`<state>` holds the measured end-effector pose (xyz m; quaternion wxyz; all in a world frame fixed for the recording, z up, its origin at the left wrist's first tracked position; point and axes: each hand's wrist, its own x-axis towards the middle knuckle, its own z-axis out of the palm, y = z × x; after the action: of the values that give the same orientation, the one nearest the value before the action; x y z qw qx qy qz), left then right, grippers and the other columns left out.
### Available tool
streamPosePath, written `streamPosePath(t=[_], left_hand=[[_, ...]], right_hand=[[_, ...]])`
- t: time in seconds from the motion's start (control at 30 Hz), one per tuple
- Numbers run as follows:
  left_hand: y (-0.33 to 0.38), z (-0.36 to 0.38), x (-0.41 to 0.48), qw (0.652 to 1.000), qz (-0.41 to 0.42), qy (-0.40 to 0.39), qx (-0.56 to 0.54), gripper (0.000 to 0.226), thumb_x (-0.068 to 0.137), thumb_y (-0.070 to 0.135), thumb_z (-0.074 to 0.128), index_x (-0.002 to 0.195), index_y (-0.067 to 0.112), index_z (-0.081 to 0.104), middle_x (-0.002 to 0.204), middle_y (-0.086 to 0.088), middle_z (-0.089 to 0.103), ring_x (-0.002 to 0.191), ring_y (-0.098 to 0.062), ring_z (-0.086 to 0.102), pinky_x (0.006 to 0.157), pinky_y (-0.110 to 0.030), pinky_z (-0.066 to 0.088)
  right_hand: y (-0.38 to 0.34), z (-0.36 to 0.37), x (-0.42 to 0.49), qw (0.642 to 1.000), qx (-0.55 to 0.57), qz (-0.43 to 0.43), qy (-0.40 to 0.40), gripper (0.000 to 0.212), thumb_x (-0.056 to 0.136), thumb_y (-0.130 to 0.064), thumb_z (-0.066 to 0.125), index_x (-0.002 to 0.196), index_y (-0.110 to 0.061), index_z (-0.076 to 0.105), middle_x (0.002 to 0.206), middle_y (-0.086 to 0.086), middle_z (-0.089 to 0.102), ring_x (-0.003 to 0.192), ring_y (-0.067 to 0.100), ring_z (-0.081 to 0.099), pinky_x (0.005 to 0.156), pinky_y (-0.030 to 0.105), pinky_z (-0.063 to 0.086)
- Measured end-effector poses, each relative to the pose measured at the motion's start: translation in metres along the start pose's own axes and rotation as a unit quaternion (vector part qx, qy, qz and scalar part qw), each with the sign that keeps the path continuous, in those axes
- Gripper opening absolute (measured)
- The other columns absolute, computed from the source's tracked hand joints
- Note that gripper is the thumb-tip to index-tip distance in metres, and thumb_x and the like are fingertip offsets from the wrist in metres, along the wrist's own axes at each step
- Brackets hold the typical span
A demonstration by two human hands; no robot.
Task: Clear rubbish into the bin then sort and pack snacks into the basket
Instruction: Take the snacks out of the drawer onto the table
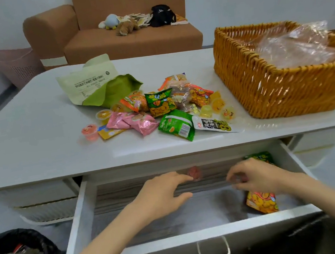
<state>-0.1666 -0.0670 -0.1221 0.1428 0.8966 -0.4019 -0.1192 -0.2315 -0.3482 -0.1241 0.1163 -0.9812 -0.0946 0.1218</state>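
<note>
**Small snacks left in the drawer**

Both hands are inside the open drawer (76, 223) under the worktop (24, 148). The left hand (163, 194) has its grip spread, with the fingers loose and holding nothing. Its fingertips are just beside a small pink jelly cup (194, 173) at the back of the drawer. The right hand (254, 177) curls its fingers down over an orange packet (262, 203). A green packet (260, 157) pokes out behind it. That grip is blurry, so I cannot tell if it pinches anything.

The jelly cup looks small, round and smooth. It is likely light but slippery and a bit squashy, so pinch its sides gently. The packets look shiny, puffy and crinkly. They should weigh very little. Hold them by a flat edge so the food inside does not get crushed.

More bright snacks (159, 110) lie in a heap on the worktop, near the woven basket (264, 82).
</note>
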Motion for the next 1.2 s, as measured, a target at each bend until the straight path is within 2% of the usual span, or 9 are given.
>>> streamPosePath(t=[0.1,0.23,0.3,0.6,0.8,0.9,0.97,1.07,1.2], left_hand=[[0.004,0.023,0.030,0.999,-0.001,-0.050,0.010,0.054,0.094,0.048,0.049,0.145,0.039,0.033,0.145,0.006,0.041,0.130,-0.019,0.044,0.102,-0.036,0.041],[0.016,0.043,0.074,0.998,-0.009,-0.063,0.018,0.064,0.094,0.039,0.054,0.150,0.029,0.025,0.156,-0.002,0.022,0.138,-0.028,0.030,0.106,-0.039,0.038],[0.018,0.053,0.091,0.996,-0.035,-0.081,0.015,0.065,0.094,0.035,0.055,0.151,0.026,0.024,0.152,-0.005,0.025,0.134,-0.030,0.031,0.105,-0.040,0.039],[0.009,0.087,0.107,0.993,-0.103,-0.065,0.004,0.035,0.092,0.016,0.056,0.126,0.016,0.049,0.132,-0.008,0.035,0.115,-0.028,0.048,0.091,-0.036,0.047],[0.002,0.086,0.095,0.989,-0.118,-0.038,-0.076,0.023,0.087,0.026,0.065,0.109,0.021,0.060,0.116,-0.004,0.045,0.105,-0.025,0.055,0.092,-0.032,0.045],[0.004,0.083,0.090,0.987,-0.122,-0.034,-0.102,0.026,0.084,0.028,0.069,0.109,0.024,0.063,0.112,-0.002,0.047,0.104,-0.023,0.055,0.091,-0.032,0.045],[0.007,0.081,0.088,0.985,-0.119,-0.011,-0.120,0.026,0.082,0.028,0.070,0.108,0.027,0.064,0.110,0.000,0.051,0.103,-0.021,0.055,0.089,-0.032,0.046],[0.012,0.078,0.086,0.982,-0.108,0.033,-0.151,0.026,0.081,0.028,0.071,0.106,0.031,0.065,0.110,0.002,0.056,0.101,-0.019,0.056,0.086,-0.031,0.047],[0.018,0.079,0.084,0.981,-0.082,0.058,-0.165,0.031,0.082,0.029,0.070,0.112,0.031,0.064,0.113,0.005,0.057,0.100,-0.015,0.056,0.082,-0.027,0.044]], right_hand=[[0.026,0.000,-0.001,0.997,-0.021,0.049,-0.053,0.036,0.080,-0.035,0.072,0.114,-0.027,0.066,0.108,-0.011,0.067,0.094,0.005,0.060,0.078,0.019,0.046],[0.049,0.007,-0.006,0.972,-0.037,0.141,-0.182,0.080,0.070,-0.044,0.081,0.138,-0.028,0.042,0.132,-0.003,0.049,0.117,0.018,0.050,0.091,0.026,0.045],[0.054,0.013,-0.007,0.962,-0.040,0.166,-0.215,0.094,0.065,-0.041,0.085,0.142,-0.028,0.031,0.137,0.000,0.042,0.122,0.023,0.047,0.098,0.034,0.045],[0.059,0.031,-0.007,0.968,-0.007,0.187,-0.166,0.111,0.061,-0.042,0.088,0.145,-0.013,0.023,0.143,0.009,0.031,0.126,0.028,0.044,0.097,0.033,0.045],[0.052,0.035,-0.003,0.965,-0.034,0.196,-0.169,0.108,0.060,-0.045,0.087,0.143,-0.013,0.027,0.144,0.011,0.034,0.131,0.029,0.035,0.105,0.040,0.037],[0.047,0.032,0.001,0.966,-0.063,0.187,-0.170,0.085,0.064,-0.050,0.082,0.132,-0.019,0.043,0.126,0.002,0.054,0.122,0.024,0.044,0.108,0.046,0.026],[0.050,0.023,0.003,0.964,-0.025,0.216,-0.155,0.065,0.064,-0.052,0.081,0.113,-0.019,0.054,0.109,-0.002,0.058,0.107,0.021,0.050,0.102,0.045,0.028],[0.071,0.013,0.003,0.948,0.105,0.293,-0.065,0.057,0.056,-0.055,0.084,0.090,-0.019,0.056,0.092,-0.003,0.059,0.096,0.022,0.055,0.092,0.038,0.039],[0.093,0.024,0.002,0.908,0.201,0.363,0.062,0.057,0.061,-0.055,0.083,0.093,-0.012,0.064,0.100,0.008,0.068,0.101,0.028,0.062,0.086,0.037,0.051]])
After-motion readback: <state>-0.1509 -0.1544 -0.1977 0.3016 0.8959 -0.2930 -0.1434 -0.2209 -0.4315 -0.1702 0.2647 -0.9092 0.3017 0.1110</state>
